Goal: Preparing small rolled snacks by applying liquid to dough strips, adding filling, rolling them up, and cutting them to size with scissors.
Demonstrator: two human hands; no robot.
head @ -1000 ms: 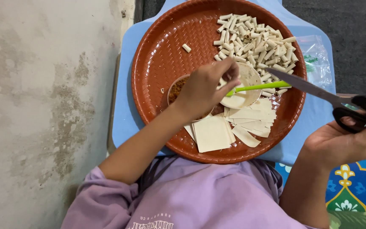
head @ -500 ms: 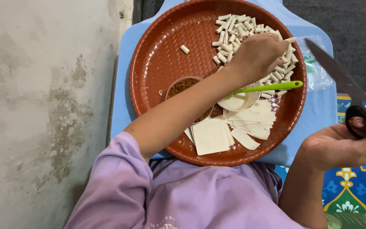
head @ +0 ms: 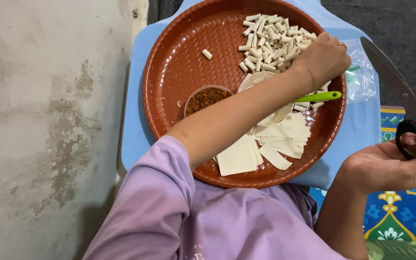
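Head view: left hand (head: pixel 324 58) closes over the rolled pieces (head: pixel 270 41); right hand (head: pixel 391 163) grips the scissors (head: pixel 400 96).
It is better to lay the rolls gently and hold the blades away.

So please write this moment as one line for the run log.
left hand: on pile of rolled pieces | right hand: holds scissors, off to the side | brown woven tray: flat wrappers, filling bowl, green spoon
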